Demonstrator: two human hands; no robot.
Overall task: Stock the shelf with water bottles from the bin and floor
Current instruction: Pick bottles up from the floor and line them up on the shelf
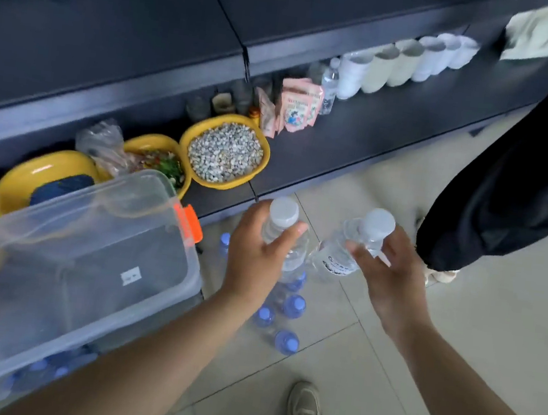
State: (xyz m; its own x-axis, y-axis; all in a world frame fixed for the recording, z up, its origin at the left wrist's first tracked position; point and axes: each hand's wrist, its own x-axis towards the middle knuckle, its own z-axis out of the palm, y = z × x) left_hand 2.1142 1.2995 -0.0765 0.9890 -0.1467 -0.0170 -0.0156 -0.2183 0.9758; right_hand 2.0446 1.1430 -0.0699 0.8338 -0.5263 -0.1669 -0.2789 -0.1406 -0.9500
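Water bottles with blue caps point(286, 342) are seen standing upright on the tiled floor just right of the clear bin point(91, 274), nearest the viewer, with a few more lying under the bin's near corner. Above that cluster two further bottles are held: a white-capped bottle point(284, 239) is gripped around its shoulder by the left hand point(259, 257), and a second white-capped bottle point(346, 250) is pinched below its cap by the right hand point(391, 283), its labelled body slanting down toward the left. Both are held roughly cap-up, the left nearly vertical, the right tilted. The bin itself is seen with only a small tag inside. Beyond the bin, the dark shelf point(378, 134) runs from lower left to upper right; yellow bowls point(225, 153) occupy the part directly behind the bin, and bare board lies further right, where one bottle point(328, 88) already stands beside pink packets point(300, 109) and a row of white rolls point(400, 64). The free space is judged to lie ahead and to the right of both hands, nearer the right, so the tilted bottle would need to be righted before being set down.
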